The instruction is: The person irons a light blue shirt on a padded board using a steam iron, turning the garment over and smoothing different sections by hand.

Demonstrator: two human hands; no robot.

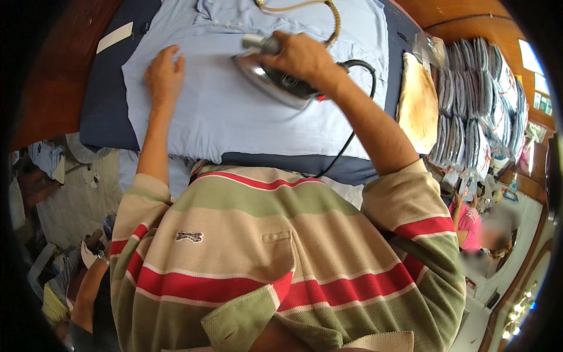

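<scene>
A light blue shirt [205,111] lies spread over a dark navy table cover [105,126], its small buttons near the far side. My right hand [302,58] is closed round the handle of a steam iron [278,88]. The iron's shiny soleplate rests on the shirt, and its tip points to the far left. On the left part of the shirt lies my left hand [165,76], open, fingers stretched away from me and holding nothing. A black cord [373,79] runs from the iron's back, and a tan braided hose [336,20] curves beyond it.
Right of the shirt lies a scorched cream cloth pad [417,108]. Stacks of folded garments in plastic [469,100] stand farther right. A white strip [115,38] lies at the far left. A person in pink [469,222] is at the right; another person's arm [88,293] shows lower left.
</scene>
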